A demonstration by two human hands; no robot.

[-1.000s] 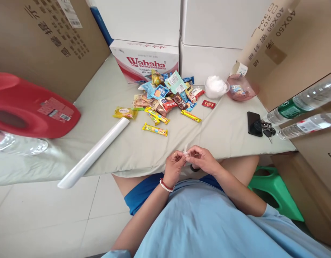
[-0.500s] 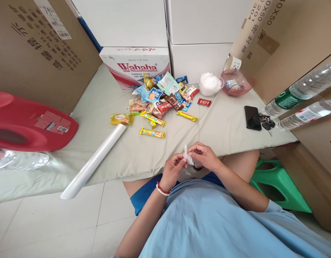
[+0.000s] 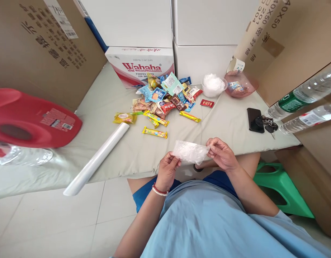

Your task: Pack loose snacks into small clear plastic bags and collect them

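Note:
Between my two hands, a crinkled, translucent piece of thin plastic film [image 3: 190,152] is stretched out just over the table's front edge. My left hand [image 3: 167,170] pinches its left end between thumb and fingers. The right end is gripped by my right hand [image 3: 221,153], fingers curled. Beyond the hands, a yellow snack bar [image 3: 155,132] lies alone on the cloth, nearest to the film. Behind it is a heap of wrapped snacks [image 3: 165,102], with another yellow bar [image 3: 190,116] at its right. A small red packet [image 3: 207,103] lies apart from the heap.
A white roll [image 3: 97,159] lies slanted over the front edge at left, near a red jug [image 3: 60,123]. At the back right are a bowl of white crumpled material [image 3: 213,86] and a pink bowl [image 3: 243,83]. A phone [image 3: 255,120], keys and bottles [image 3: 291,102] lie right.
The film was bunched up small between my fingers; now it is spread out wide. My right hand has moved to the right, away from my left. The view has shifted slightly.

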